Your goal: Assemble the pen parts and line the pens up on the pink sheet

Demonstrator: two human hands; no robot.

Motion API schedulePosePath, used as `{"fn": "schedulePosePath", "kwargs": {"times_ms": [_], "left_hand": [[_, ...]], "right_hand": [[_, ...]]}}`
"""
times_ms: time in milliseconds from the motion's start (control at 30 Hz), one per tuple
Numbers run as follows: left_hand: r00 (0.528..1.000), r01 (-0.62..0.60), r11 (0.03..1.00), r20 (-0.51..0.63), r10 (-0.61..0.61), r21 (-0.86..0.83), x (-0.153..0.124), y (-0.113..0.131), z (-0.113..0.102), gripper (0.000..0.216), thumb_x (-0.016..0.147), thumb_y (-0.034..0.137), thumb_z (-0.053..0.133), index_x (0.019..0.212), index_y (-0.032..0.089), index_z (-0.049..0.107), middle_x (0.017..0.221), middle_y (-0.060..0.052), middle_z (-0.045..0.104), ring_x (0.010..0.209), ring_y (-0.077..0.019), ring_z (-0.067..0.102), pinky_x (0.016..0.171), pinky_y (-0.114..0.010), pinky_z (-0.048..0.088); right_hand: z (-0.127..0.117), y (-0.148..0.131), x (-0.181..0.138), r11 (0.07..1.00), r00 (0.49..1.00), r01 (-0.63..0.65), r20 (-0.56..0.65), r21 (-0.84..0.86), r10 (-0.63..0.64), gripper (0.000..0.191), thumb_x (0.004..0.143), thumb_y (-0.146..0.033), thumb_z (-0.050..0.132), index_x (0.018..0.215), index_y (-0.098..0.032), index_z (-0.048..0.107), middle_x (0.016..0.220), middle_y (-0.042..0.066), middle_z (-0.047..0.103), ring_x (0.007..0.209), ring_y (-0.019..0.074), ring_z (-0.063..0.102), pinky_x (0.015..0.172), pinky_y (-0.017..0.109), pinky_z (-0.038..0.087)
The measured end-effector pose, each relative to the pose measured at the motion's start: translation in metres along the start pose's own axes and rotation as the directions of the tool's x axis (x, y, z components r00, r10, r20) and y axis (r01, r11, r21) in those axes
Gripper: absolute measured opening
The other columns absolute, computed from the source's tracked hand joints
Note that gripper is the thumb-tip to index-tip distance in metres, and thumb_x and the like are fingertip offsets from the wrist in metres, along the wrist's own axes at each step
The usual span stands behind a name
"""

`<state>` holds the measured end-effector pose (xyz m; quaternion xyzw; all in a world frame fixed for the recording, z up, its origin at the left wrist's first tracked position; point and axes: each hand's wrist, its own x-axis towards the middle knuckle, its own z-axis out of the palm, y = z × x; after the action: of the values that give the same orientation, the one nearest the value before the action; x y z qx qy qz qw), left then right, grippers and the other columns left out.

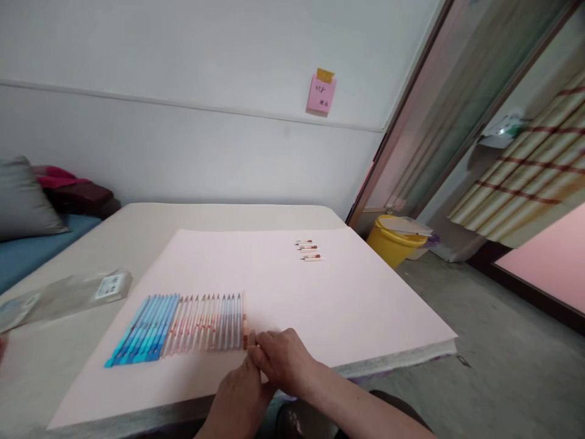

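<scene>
Nearest the camera, the right hand (286, 361) and the left hand (241, 389) reach in from the bottom edge and meet, fingers overlapping. Farthest out around them spreads a cream tabletop (219, 216), seen beyond the grip and off to its left. On it is a pale pink sheet (361, 311), with the hands over its near edge and most of its bare surface ahead and to their right.

From just ahead of the fingertips, a long row of pens (196, 326) runs off leftward. These lie side by side, long axes pointing away from the person, tips at the far end. Its blue pens (148, 326) are farthest from the grip; patterned pale ones fill the stretch between.

Well ahead of the hands and somewhat right lie three pens (308, 249), turned crosswise, tips toward the left.

Closest of all is the orange-patterned pen (245, 320) closing the row: its long axis runs straight away from the grip, its near end just beside the joined fingertips. Which hand is nearer is hard to judge, though a left fingertip seems closest.

Both hands have their fingers curled and bunched together; whether anything is pinched inside, or the pen is touched, I cannot tell.
</scene>
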<state>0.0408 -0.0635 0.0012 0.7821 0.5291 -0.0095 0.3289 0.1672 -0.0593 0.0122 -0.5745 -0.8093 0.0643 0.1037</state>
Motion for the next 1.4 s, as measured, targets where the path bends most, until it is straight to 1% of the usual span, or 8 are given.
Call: {"fn": "schedulePosePath", "kwargs": {"times_ms": [133,300,600,800,933,1033,1233,1400], "left_hand": [[1.0,-0.014,1.0,-0.012,0.013,-0.02,0.001,0.0,0.001,0.038,0.081,0.04,0.04,0.108,0.016,0.054,0.105,-0.015,0.066,0.094,-0.0264,0.063,0.077,-0.034,0.044],[1.0,0.014,1.0,0.002,-0.014,-0.013,0.001,0.001,0.0,0.043,0.08,0.041,0.04,0.11,0.013,0.052,0.103,-0.016,0.067,0.094,-0.0283,0.063,0.076,-0.035,0.045],[0.998,0.052,0.998,0.029,-0.052,-0.018,0.0,0.004,-0.003,0.043,0.08,0.044,0.041,0.11,0.014,0.052,0.102,-0.015,0.067,0.094,-0.028,0.063,0.077,-0.035,0.045],[1.0,0.016,1.0,0.019,-0.016,-0.005,-0.001,0.002,0.0,0.049,0.081,0.041,0.039,0.118,0.009,0.05,0.107,-0.018,0.063,0.1,-0.0303,0.06,0.083,-0.038,0.043],[1.0,0.02,1.0,0.021,-0.021,0.011,0.0,0.0,0.003,0.044,0.082,0.038,0.04,0.115,0.011,0.051,0.109,-0.016,0.062,0.101,-0.0286,0.059,0.086,-0.037,0.042],[1.0,0.011,1.0,0.025,-0.011,0.014,0.002,-0.002,0.006,0.043,0.083,0.038,0.04,0.115,0.012,0.051,0.113,-0.017,0.06,0.1,-0.0294,0.059,0.085,-0.039,0.043],[1.0,-0.027,0.998,0.002,0.027,0.062,0.003,-0.004,0.009,0.04,0.084,0.038,0.041,0.112,0.012,0.052,0.104,-0.016,0.063,0.096,-0.0286,0.061,0.081,-0.038,0.045],[1.0,-0.021,0.993,0.008,0.02,0.113,0.003,-0.004,0.009,0.043,0.085,0.043,0.039,0.112,0.012,0.052,0.103,-0.015,0.064,0.095,-0.0282,0.062,0.079,-0.038,0.047]], "right_hand": [[-0.002,0.0,0.0,1.0,1.0,0.011,0.003,-0.002,-0.011,0.026,0.091,-0.031,0.04,0.079,-0.019,0.059,0.077,0.002,0.069,0.069,0.0154,0.064,0.058,0.025,0.034],[-0.002,0.0,0.0,1.0,1.0,0.006,0.007,0.002,-0.006,0.026,0.091,-0.031,0.04,0.08,-0.019,0.059,0.078,0.002,0.069,0.07,0.0154,0.064,0.058,0.025,0.035],[0.001,0.001,0.0,1.0,1.0,0.011,0.003,0.011,-0.011,0.027,0.092,-0.032,0.039,0.08,-0.019,0.059,0.077,0.002,0.069,0.07,0.015,0.064,0.058,0.025,0.035],[0.003,0.002,-0.001,0.999,0.999,0.031,0.044,0.027,-0.032,0.027,0.093,-0.031,0.037,0.084,-0.019,0.06,0.079,0.003,0.068,0.07,0.0139,0.062,0.06,0.023,0.035],[0.004,0.002,0.0,1.0,0.998,0.014,0.059,0.027,-0.016,0.031,0.094,-0.032,0.036,0.08,-0.017,0.059,0.075,0.004,0.068,0.068,0.0146,0.062,0.058,0.024,0.033],[0.004,0.002,0.0,1.0,0.998,0.02,0.054,0.016,-0.021,0.031,0.094,-0.031,0.036,0.079,-0.017,0.059,0.074,0.004,0.068,0.068,0.0155,0.063,0.057,0.025,0.031],[0.006,0.003,-0.001,0.999,0.998,0.031,0.059,0.009,-0.031,0.029,0.094,-0.031,0.036,0.082,-0.017,0.059,0.077,0.003,0.068,0.069,0.0151,0.063,0.057,0.025,0.031],[0.005,0.003,0.0,0.999,0.994,0.038,0.107,-0.012,-0.037,0.031,0.095,-0.031,0.034,0.085,-0.018,0.06,0.08,0.003,0.068,0.072,0.0154,0.063,0.058,0.025,0.032]]}}
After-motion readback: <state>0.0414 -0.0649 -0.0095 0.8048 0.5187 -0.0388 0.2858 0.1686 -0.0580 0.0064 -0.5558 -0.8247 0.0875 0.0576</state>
